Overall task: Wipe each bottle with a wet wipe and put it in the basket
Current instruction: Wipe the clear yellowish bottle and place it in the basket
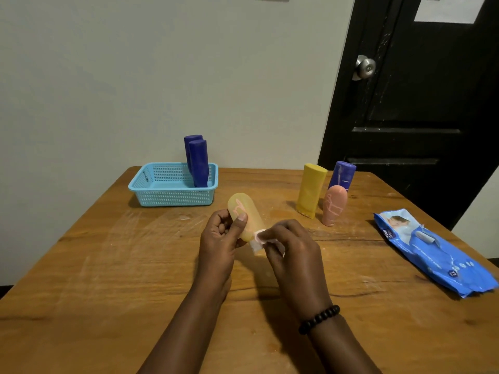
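Left hand (pixel 220 233) grips orange bottle (pixel 243 214) tilted, rounded end up-left, while right hand (pixel 291 249) pinches wipe (pixel 258 240) against it.

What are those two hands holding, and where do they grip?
The left hand grips the orange bottle around its middle; the right hand pinches a wet wipe against the bottle's lower end.

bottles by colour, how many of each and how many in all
Purple bottles: 3, two standing in the basket at and, one on the table
Yellow bottles: 2, one on the table, one in the left hand
Pink bottle: 1
Total: 6
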A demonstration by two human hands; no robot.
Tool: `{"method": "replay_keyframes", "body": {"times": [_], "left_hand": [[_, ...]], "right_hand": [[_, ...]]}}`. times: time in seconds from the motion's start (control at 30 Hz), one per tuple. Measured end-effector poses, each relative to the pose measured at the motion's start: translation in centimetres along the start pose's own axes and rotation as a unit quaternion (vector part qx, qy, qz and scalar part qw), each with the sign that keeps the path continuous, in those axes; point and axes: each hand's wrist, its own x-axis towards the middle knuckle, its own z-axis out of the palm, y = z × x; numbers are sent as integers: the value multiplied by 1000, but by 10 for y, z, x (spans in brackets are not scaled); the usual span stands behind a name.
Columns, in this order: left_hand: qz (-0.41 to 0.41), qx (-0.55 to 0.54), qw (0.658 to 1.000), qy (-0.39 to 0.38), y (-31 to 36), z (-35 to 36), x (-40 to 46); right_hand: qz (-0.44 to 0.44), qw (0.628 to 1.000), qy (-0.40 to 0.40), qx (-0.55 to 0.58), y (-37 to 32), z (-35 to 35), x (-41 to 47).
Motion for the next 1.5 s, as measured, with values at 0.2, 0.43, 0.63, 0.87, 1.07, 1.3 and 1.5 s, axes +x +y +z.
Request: {"method": "replay_keyframes", "body": {"times": [0.2, 0.43, 0.63, 0.87, 1.07, 1.3, 1.5], "left_hand": [[-28, -22, 999, -31, 2, 2, -4], [-87, -165, 968, -166, 14, 2, -10], [-90, -202, 952, -213, 13, 4, -11], [-61, -138, 982, -110, 8, 1, -1], [-66, -174, 966, -182, 9, 0, -5], [-58, -203, 957, -197, 11, 1, -7], [-84, -266, 942, -187, 15, 2, -10]], "right_hand": [[155, 969, 64, 182, -1, -3, 6], [175, 957, 106, 205, -9, -3, 8], [133, 974, 140, 119, -18, -1, 9], [88, 975, 185, 89, -18, -2, 8], [36, 984, 163, 56, -20, -3, 11], [15, 986, 152, 61, -19, -10, 12], [42, 986, 125, 104, -21, -11, 15]]}}
